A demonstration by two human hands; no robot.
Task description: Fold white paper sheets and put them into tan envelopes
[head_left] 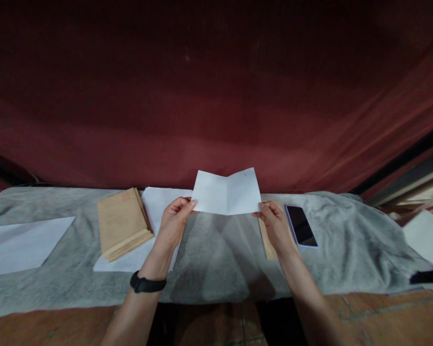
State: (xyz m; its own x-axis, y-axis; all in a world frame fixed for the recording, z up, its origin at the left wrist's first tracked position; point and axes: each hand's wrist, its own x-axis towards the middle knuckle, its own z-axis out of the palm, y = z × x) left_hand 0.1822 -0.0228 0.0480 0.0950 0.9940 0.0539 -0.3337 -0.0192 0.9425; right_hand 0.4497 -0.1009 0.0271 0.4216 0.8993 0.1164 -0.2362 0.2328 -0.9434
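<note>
A white sheet of paper [226, 193] with a crease down its middle is held up above the grey cloth, its two halves slightly angled. My left hand [176, 215] pinches its lower left corner between thumb and fingers. At the lower right corner, my right hand [273, 221] grips the sheet in the same way. Beneath my right hand lies a brown envelope [267, 242], partly covered by the hand. Left of my left hand, a stack of brown envelopes [121, 221] rests on white sheets [159, 197].
The grey cloth [216, 259] covers the long surface. A phone [301, 226] with a dark screen lies right of my right hand. Another white sheet [25, 242] is at the far left, and white paper [427, 238] at the far right. A dark red curtain [216, 105] hangs behind.
</note>
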